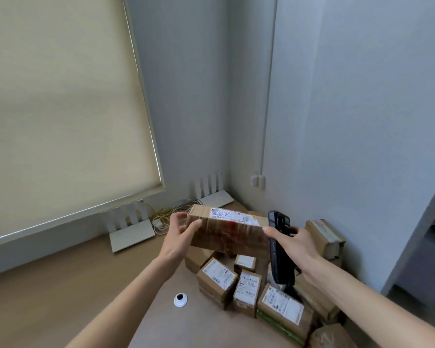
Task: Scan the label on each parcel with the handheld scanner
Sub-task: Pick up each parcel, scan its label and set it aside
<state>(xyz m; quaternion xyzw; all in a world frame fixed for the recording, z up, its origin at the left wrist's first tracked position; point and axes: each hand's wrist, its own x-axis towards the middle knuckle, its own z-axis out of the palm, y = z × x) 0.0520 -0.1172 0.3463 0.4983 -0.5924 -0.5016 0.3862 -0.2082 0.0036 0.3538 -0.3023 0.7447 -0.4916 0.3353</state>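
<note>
My left hand [180, 231] grips the left end of a long brown cardboard parcel [226, 234], lifted above the pile. A white label [232, 216] with handwriting lies on its top face. My right hand [295, 243] holds the black handheld scanner [278, 244] upright against the parcel's right end, and the index finger rests on the box's right front corner. Below lies a heap of several smaller labelled parcels [246, 286] on the brown desk [86, 285].
Two white routers [132, 228] [215, 194] with antennas and tangled yellow cables [162, 216] stand against the back wall. A white cable grommet [180, 299] sits in the desk. A taped box [324, 234] lies at the right wall. A roller blind [60, 96] covers the window.
</note>
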